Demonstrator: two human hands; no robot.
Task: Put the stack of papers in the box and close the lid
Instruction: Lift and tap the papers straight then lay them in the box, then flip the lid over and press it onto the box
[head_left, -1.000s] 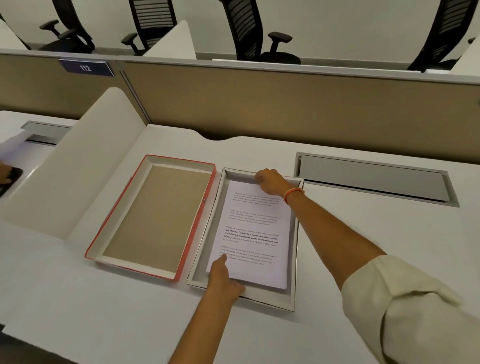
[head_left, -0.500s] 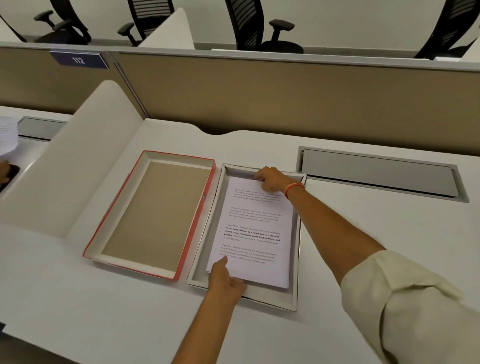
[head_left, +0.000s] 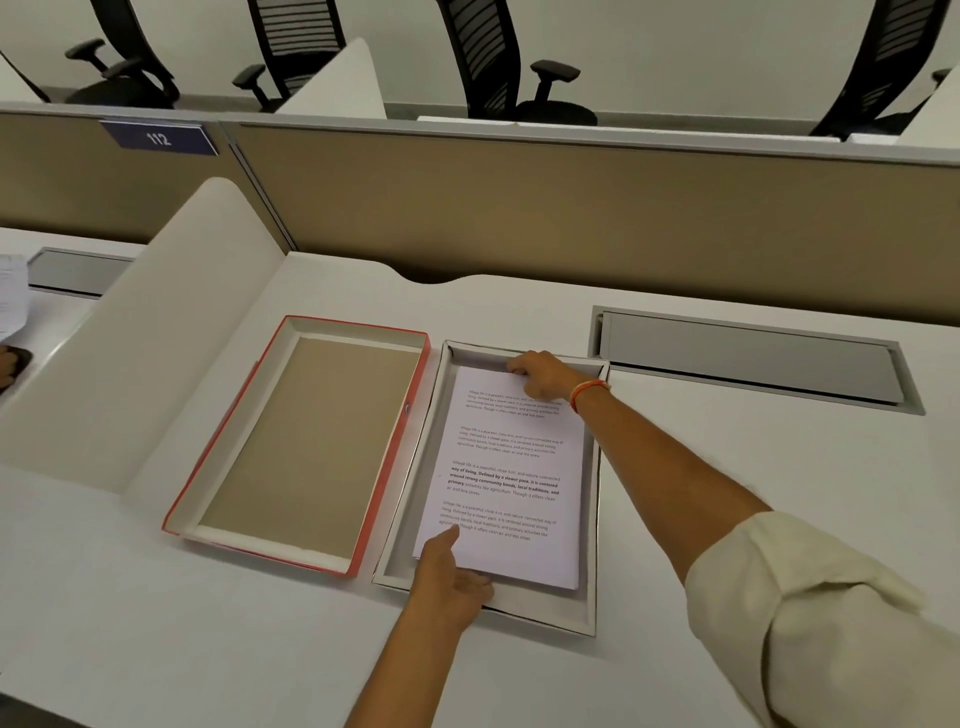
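Note:
A white stack of papers with printed text lies inside the shallow grey-white box in the middle of the desk. My left hand grips the stack's near edge, thumb on top of the sheets. My right hand, with an orange band at the wrist, holds the far edge against the box's back wall. The lid, red outside and brown inside, rests upside down right beside the box on its left.
A curved white divider panel stands left of the lid. A grey cable hatch is set into the desk at the right. The beige partition closes the back. Another person's hand and papers show at far left.
Both hands stay on the stack's ends with almost no movement. The view has shifted slightly, and papers have come into sight at the far left.

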